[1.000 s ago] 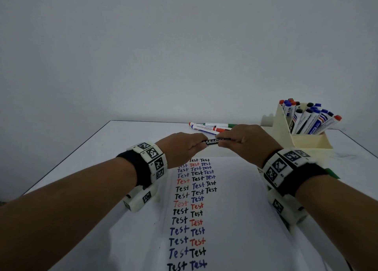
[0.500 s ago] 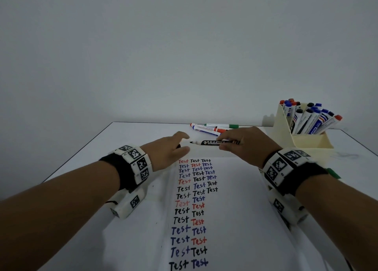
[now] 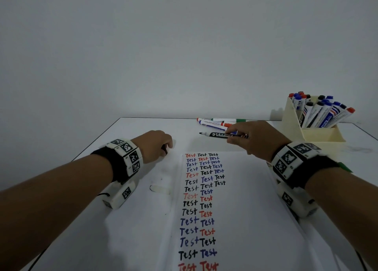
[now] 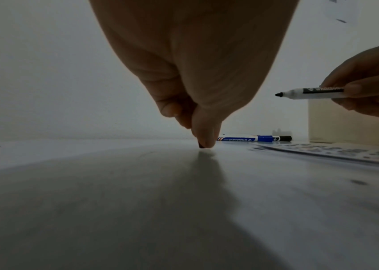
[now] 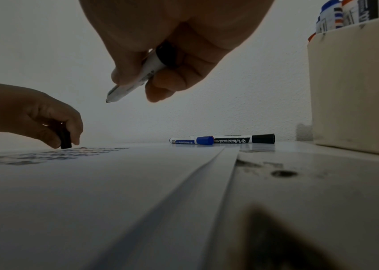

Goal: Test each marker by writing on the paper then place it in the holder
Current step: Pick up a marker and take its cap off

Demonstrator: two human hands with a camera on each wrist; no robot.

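My right hand (image 3: 253,139) grips the uncapped black marker (image 3: 222,135) level above the top of the paper (image 3: 245,209), tip pointing left, fingers curled round the barrel so I can tilt it down to write; my left hand (image 3: 156,146) pinches the black cap (image 5: 65,138) low over the desk (image 3: 133,131), parked clear of the writing; more markers (image 3: 214,122) lie beyond, untested I judge; the holder (image 3: 319,135) stands at right, already well stocked.
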